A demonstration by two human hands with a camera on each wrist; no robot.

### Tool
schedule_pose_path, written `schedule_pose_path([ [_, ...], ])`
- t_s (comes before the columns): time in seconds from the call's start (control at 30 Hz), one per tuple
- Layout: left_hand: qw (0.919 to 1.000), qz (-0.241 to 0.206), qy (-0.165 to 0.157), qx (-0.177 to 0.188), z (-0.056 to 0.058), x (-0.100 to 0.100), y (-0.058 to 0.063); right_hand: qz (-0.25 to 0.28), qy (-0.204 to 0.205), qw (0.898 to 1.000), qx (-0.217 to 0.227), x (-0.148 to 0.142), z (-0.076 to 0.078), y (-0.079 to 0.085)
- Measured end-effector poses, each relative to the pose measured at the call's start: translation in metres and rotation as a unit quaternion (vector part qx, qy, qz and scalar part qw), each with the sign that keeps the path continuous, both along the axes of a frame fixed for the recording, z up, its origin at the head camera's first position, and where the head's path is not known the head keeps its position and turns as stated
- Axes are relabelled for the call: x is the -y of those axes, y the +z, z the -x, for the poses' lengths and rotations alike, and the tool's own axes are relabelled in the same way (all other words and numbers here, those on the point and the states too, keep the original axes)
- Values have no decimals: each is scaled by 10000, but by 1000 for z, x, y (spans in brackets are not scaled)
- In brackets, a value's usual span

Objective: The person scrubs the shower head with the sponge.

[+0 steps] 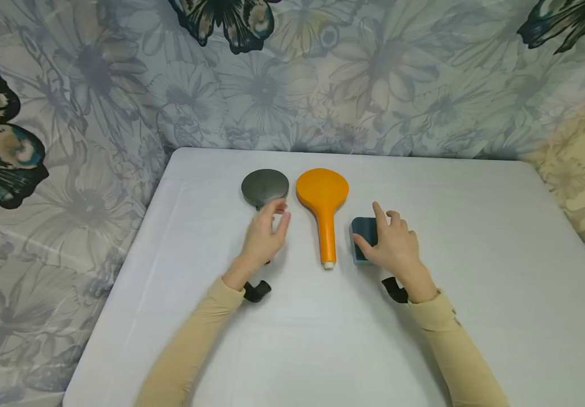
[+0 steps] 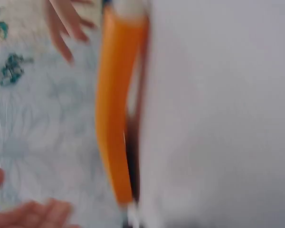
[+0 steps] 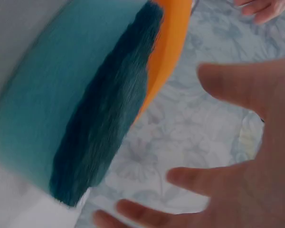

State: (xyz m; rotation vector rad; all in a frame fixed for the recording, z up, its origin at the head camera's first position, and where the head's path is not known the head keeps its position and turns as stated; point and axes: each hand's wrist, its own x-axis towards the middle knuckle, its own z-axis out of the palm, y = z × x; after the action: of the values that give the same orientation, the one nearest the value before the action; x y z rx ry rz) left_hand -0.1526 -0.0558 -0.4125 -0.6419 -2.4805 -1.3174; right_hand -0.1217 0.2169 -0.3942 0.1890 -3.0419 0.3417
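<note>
A dark grey round-headed shower head [image 1: 264, 185] lies on the table, its handle mostly hidden by my left hand [image 1: 263, 237]. That hand hovers over the handle with thumb and fingers apart, and nothing shows between them. To its right lies an orange shower head [image 1: 325, 229], its pale threaded end towards me. A teal sponge [image 1: 364, 227] with a darker scouring layer on top sits farther right. My right hand [image 1: 395, 244] hangs over the sponge's right side, fingers spread. In the right wrist view its fingers [image 3: 190, 180] stand apart from the sponge [image 3: 61, 95].
A white-covered table [image 1: 475, 226] holds these things in its middle. Patterned cloth [image 1: 267, 90] with flowers and butterflies hangs behind and at the sides. Both wrists carry black straps [image 1: 258, 291].
</note>
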Motion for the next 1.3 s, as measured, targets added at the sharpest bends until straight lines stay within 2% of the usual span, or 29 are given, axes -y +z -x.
schedule_pose_path([
  [0.03, 9980, -138, -130, 596, 0, -10, -1, -101, -45, 9996, 264, 2, 0, 0],
  [0.07, 9922, -213, -216, 1208, 1, -20, -3, -208, -83, 9985, 494, 4, 0, -1],
  [0.13, 9732, -340, -235, 2263, 5, -36, -8, -346, -152, 9959, 819, 8, -1, -4],
  [0.17, 9630, -412, -184, 2657, 7, -43, -11, -412, -174, 9949, 901, 9, -1, -6],
  [0.23, 9492, -499, 1, 3106, 11, -54, -16, -492, -206, 9942, 929, 12, -1, -9],
  [0.3, 9413, -587, 173, 3318, 14, -61, -20, -471, -199, 9947, 892, 14, -1, -13],
  [0.4, 9368, -612, 276, 3432, 16, -68, -23, -341, -161, 9958, 832, 15, -1, -16],
  [0.53, 9292, -733, 263, 3613, 19, -73, -25, -111, -103, 9969, 769, 14, -2, -19],
  [0.67, 9120, -1214, 45, 3917, 23, -74, -29, 85, -76, 9965, 829, 12, -2, -17],
  [0.73, 8949, -1704, -155, 4121, 24, -73, -33, 234, -89, 9963, 821, 11, -2, -15],
  [0.8, 8716, -2248, -393, 4338, 25, -71, -37, 461, -114, 9966, 670, 9, -1, -12],
  [0.9, 8441, -2796, -654, 4528, 21, -66, -40, 904, -78, 9958, 144, 8, -1, -8],
  [0.97, 8328, -2991, -882, 4574, 17, -62, -41, 1157, 125, 9927, -330, 9, 0, -4],
  [1.03, 8307, -3060, -1128, 4512, 12, -58, -42, 1379, 515, 9856, -830, 11, 0, 0],
  [1.13, 8411, -3078, -1435, 4209, 7, -55, -39, 1545, 1390, 9660, -1540, 19, 2, 6],
  [1.23, 8659, -2912, -1704, 3694, 3, -55, -32, 1572, 2379, 9342, -2145, 30, 8, 11],
  [1.27, 8771, -2784, -1790, 3481, 1, -55, -28, 1519, 2648, 9237, -2314, 34, 10, 12],
  [1.3, 8845, -2679, -1908, 3309, 0, -55, -25, 1460, 2871, 9140, -2467, 37, 13, 14],
])
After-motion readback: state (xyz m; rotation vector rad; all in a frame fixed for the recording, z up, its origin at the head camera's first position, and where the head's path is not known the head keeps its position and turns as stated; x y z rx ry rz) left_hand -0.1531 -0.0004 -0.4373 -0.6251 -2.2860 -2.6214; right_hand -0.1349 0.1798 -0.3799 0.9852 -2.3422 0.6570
